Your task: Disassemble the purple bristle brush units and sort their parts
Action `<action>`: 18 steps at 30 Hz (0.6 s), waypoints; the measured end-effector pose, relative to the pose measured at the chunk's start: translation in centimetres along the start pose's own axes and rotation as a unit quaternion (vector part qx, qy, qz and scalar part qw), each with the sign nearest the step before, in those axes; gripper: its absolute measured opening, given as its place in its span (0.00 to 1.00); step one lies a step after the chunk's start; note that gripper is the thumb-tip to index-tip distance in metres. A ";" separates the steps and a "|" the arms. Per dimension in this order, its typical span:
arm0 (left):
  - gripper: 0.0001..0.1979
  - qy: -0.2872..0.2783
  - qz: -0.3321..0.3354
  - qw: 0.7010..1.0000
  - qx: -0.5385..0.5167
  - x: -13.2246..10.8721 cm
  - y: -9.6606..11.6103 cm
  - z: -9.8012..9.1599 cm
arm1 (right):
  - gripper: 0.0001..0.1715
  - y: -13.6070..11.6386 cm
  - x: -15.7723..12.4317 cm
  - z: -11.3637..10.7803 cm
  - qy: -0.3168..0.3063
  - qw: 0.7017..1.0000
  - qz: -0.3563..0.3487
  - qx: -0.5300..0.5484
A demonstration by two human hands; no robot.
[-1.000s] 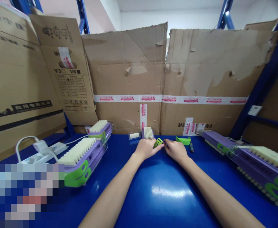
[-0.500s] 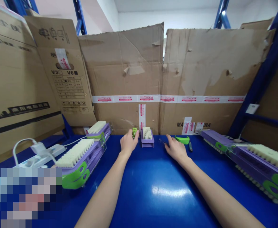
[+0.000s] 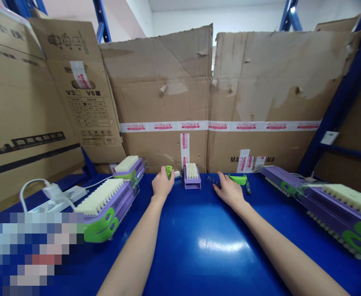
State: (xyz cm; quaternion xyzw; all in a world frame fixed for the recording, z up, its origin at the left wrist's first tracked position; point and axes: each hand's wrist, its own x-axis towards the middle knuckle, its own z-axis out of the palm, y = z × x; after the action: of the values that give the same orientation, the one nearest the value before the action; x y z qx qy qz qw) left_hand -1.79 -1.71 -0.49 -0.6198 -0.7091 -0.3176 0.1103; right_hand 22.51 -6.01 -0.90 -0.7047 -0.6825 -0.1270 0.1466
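My left hand [image 3: 162, 186] is closed around a small green plastic part [image 3: 168, 171] with openings in it, low over the back of the table. A small whitish piece [image 3: 177, 174] shows just right of those fingers. Between my hands stands a purple scrub brush [image 3: 192, 177] with cream bristles facing up and a hollow front end. My right hand [image 3: 230, 190] rests on the table, thumb and fingers apart. A thin metal coil spring [image 3: 211, 180] lies by its fingertips. Behind that hand are a curved green plastic piece [image 3: 238, 179] and a small dark tool [image 3: 248, 188].
More purple brushes with green ends lie at the left [image 3: 102, 205] and right [image 3: 334, 205]. A white power strip [image 3: 66, 196] with cables stands at the left. Cardboard sheets [image 3: 165, 90] wall off the back of the blue table [image 3: 183, 246]. A pixelated patch covers the lower left.
My left hand has moved slightly left with the green part, away from the brush, and the whitish piece now shows beside it. My right hand has hardly moved.
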 end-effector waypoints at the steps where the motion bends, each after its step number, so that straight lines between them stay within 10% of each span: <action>1: 0.16 0.006 0.011 1.000 0.000 -0.1 0.0 0.1 | 0.28 0.0 0.0 0.0 0.001 1.000 0.001 0.000; 18: 0.15 0.014 0.119 0.993 -0.018 -0.4 0.2 0.4 | 0.29 -0.1 0.0 -0.1 -0.021 1.000 0.000 0.001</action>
State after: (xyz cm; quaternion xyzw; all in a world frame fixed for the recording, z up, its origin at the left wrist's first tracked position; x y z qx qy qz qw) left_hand -1.41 -1.75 -0.95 -0.6969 -0.6231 -0.3237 0.1460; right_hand 22.45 -6.06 -0.77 -0.7068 -0.6858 -0.1115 0.1329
